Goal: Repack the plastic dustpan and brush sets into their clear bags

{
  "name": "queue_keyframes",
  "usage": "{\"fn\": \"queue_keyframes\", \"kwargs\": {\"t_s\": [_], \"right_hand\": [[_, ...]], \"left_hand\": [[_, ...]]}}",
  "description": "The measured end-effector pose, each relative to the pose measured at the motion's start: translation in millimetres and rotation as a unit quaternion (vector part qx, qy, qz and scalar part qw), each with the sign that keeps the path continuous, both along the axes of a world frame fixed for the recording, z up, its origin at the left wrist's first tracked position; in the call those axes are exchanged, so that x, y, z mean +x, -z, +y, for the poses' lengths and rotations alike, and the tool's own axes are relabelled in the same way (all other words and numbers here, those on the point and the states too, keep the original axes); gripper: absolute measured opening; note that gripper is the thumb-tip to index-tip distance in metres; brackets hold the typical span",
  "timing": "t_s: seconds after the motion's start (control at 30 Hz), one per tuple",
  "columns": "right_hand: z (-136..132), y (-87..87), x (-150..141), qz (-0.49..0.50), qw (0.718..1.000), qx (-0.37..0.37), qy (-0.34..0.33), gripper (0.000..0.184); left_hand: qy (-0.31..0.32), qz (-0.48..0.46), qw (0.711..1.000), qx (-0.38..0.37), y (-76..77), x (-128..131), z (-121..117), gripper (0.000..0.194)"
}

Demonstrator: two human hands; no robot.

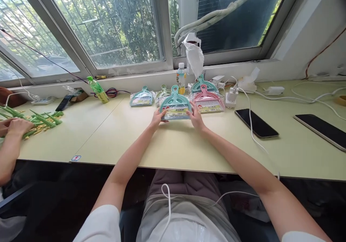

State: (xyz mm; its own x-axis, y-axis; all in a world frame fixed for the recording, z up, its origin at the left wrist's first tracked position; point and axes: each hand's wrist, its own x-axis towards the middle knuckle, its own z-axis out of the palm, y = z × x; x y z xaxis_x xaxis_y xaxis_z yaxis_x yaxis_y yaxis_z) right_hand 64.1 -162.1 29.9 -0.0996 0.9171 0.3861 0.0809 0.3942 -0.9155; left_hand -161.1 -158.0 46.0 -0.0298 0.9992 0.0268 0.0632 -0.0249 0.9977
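A teal dustpan and brush set point(175, 103) in clear wrap is held upright just over the table between my two hands. My left hand point(157, 119) grips its left edge, fingers partly behind it. On the right edge my right hand point(195, 116) closes with thumb in front. Close behind stand more wrapped sets: a pink one point(207, 99) to the right, a teal one point(201, 79) at the back right, a green one point(163, 90) partly hidden, and a teal one point(142, 97) lying to the left.
Two dark phones point(256, 123) lie on the right with white cables and a charger point(231, 97). Bottles point(181, 77) stand by the window sill, one green point(97, 89). A co-worker's hands point(20, 126) touch green stalks point(44, 119) at far left. The table's front edge point(186, 169) is near my lap.
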Motion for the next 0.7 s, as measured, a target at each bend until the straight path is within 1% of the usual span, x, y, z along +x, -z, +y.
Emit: {"fn": "queue_keyframes", "kwargs": {"t_s": [0.1,0.2,0.27,0.4,0.47,0.53,0.6,0.7], "right_hand": [[-7,5.3,-5,-0.07,0.996,0.052,0.001,0.074],[-8,9.5,-4,-0.089,0.992,0.088,0.034,0.071],[-6,11.7,-3,-0.1,0.99,0.096,0.037,0.067],[0,15.6,-3,-0.12,0.989,0.09,0.008,0.06],[0,16.4,-4,-0.142,0.984,0.103,-0.007,0.053],[-2,15.9,-5,-0.181,0.974,0.136,-0.023,0.045],[-5,14.6,-6,-0.229,0.956,0.178,-0.039,0.038],[-11,12.5,-7,-0.301,0.924,0.227,-0.068,0.031]], "left_hand": [[-0.063,0.006,0.997,0.04,0.9,-13,18,0.05],[-0.147,0.011,0.987,0.065,4.2,-23,40,0.048],[-0.203,0.034,0.977,0.063,7.8,-27,58,0.048],[-0.255,0.129,0.958,0.035,13.4,-25,92,0.051],[-0.283,0.205,0.936,0.041,14.9,-20,105,0.051],[-0.304,0.283,0.907,0.06,15.6,-12,114,0.05],[-0.311,0.345,0.883,0.07,15.7,-5,121,0.05],[-0.32,0.401,0.857,0.052,15.1,1,129,0.046]]}}
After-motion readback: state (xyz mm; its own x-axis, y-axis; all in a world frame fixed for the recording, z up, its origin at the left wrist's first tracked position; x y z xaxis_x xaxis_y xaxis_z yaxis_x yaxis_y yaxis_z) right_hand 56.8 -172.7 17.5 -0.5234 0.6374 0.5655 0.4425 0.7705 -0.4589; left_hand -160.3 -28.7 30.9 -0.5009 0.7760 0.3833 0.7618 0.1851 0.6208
